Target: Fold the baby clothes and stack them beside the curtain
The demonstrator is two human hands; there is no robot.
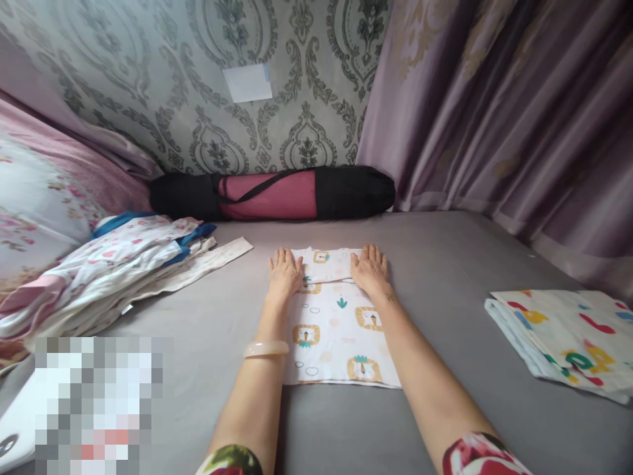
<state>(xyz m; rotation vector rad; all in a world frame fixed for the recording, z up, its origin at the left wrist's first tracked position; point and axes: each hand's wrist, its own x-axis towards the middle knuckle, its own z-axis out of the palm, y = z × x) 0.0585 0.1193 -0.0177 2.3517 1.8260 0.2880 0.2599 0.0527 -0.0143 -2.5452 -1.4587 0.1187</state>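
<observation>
A white cloth (341, 336) with a lion print lies flat on the grey sheet, its far end folded over toward me in a short flap. On the flap's left edge my left hand (285, 272) rests palm down, fingers stretched forward. My right hand (370, 270) lies the same way on the flap's right edge. Neither hand grips anything. A pale bangle (266, 349) circles my left forearm.
Piled clothes (133, 257) lie on the left of the grey sheet (435, 264). Folded printed cloths (578, 336) sit at the right. A black and pink rolled bag (277, 194) lies along the patterned wall. At the lower left is a white object (22, 409), partly pixelated.
</observation>
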